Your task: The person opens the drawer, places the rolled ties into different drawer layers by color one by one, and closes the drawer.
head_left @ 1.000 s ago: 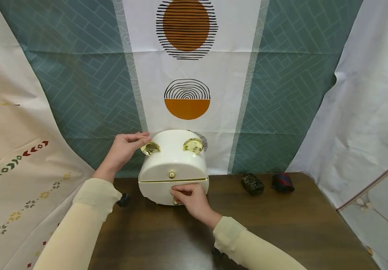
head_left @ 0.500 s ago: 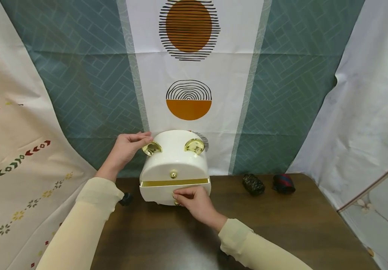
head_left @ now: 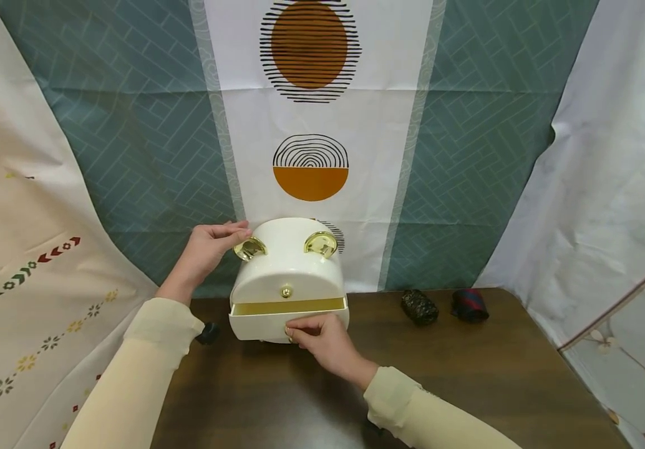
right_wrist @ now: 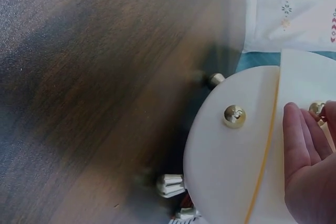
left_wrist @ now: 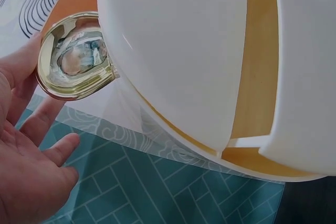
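Observation:
A white rounded drawer box (head_left: 300, 265) with gold ears and knobs stands at the back of the table. My left hand (head_left: 204, 252) holds the gold left ear (left_wrist: 73, 59) at its outer rim with thumb and forefinger; the contact behind the rim is partly hidden, and the other fingers are loosely bent. With thumb and forefinger, my right hand (head_left: 325, 343) pinches the gold knob (right_wrist: 316, 109) of the middle drawer (head_left: 261, 325). That drawer is part-way out, and its cream inside shows as a strip. A lower knob (right_wrist: 234, 116) sits on the bottom front.
A dark speckled bundle (head_left: 420, 307) and a rolled dark red-and-navy cloth (head_left: 470, 305) lie on the brown table (head_left: 468, 374) to the right. A small black object (head_left: 208, 333) is left of the box. Patterned cloths (head_left: 468, 156) hang behind and at both sides.
My right hand has drawn the middle drawer out towards me, and the thin gap above it has widened. The left hand has stayed at the ear.

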Demonstrator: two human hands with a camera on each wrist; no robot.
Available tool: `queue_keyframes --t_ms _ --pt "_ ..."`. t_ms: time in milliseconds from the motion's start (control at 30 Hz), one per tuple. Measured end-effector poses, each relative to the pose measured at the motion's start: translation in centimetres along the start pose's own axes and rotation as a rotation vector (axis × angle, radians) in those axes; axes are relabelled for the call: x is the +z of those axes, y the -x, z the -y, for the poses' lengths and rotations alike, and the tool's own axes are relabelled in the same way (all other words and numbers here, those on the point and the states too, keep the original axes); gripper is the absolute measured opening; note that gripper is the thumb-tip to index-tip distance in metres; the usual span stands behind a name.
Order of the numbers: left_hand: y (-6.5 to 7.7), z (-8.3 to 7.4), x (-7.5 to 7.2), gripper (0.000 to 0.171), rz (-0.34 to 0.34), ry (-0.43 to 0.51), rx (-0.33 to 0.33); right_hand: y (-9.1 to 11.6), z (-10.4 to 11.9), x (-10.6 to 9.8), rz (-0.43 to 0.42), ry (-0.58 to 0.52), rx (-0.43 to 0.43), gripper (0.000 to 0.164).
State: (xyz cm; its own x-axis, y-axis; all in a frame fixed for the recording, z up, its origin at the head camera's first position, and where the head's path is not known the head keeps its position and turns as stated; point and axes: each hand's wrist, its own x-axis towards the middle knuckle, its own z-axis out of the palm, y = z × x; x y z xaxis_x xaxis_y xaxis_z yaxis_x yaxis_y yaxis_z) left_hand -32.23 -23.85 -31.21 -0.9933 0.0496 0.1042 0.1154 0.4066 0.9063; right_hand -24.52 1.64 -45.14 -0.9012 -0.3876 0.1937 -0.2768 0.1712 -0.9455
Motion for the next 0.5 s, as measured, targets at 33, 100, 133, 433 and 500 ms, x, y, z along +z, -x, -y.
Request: queue_keyframes --t_ms 33,100,133,433,500 --pt "0.1 0.03 -0.03 0.054 -0.002 -0.002 0.0 0.06 0.04 0.05 0.002 -0.004 -0.004 0.017" --pt "0.21 0.06 -0.07 0.054 -0.006 -0.005 0.004 0.14 0.11 0.13 0.003 -0.013 -0.008 0.017" --pt "0.22 0.04 -0.04 0.055 -0.004 -0.007 0.009 0.17 0.11 0.1 0.002 -0.014 -0.007 0.017" --pt "0.16 0.12 0.0 0.053 -0.003 -0.002 0.01 0.56 0.25 0.07 0.023 0.003 0.007 0.016" --pt "0.15 0.16 0.01 0.053 0.0 -0.007 0.013 0.68 0.36 0.08 0.024 0.004 0.008 0.016"
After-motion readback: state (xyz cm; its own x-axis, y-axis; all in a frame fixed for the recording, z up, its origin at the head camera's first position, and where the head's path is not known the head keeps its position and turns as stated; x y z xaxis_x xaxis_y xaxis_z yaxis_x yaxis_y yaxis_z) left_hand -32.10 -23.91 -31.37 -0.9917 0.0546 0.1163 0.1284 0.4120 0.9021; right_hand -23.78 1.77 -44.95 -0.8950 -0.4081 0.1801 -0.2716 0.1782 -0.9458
